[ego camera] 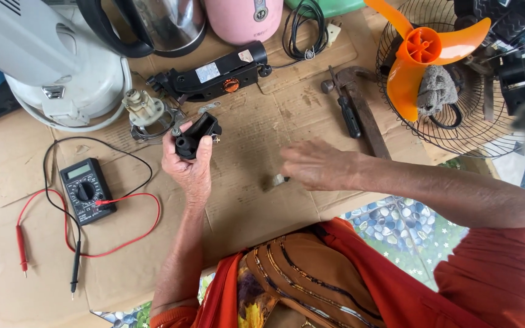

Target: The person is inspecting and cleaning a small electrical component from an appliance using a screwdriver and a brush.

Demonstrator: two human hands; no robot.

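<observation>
Nearest the lens: orange clothing (335, 285), both forearms reaching out over flattened cardboard (244, 182). Left hand (186, 164) clenched around a small black plastic part (195, 136), held above the cardboard, long axis slanting up and right, round end low by the thumb, upper end jutting clear above the fingers. Right hand (314, 164) blurred, fingers down at a small pale piece (279, 180); grasp impossible to tell. Multimeter (86, 191) well left.
</observation>
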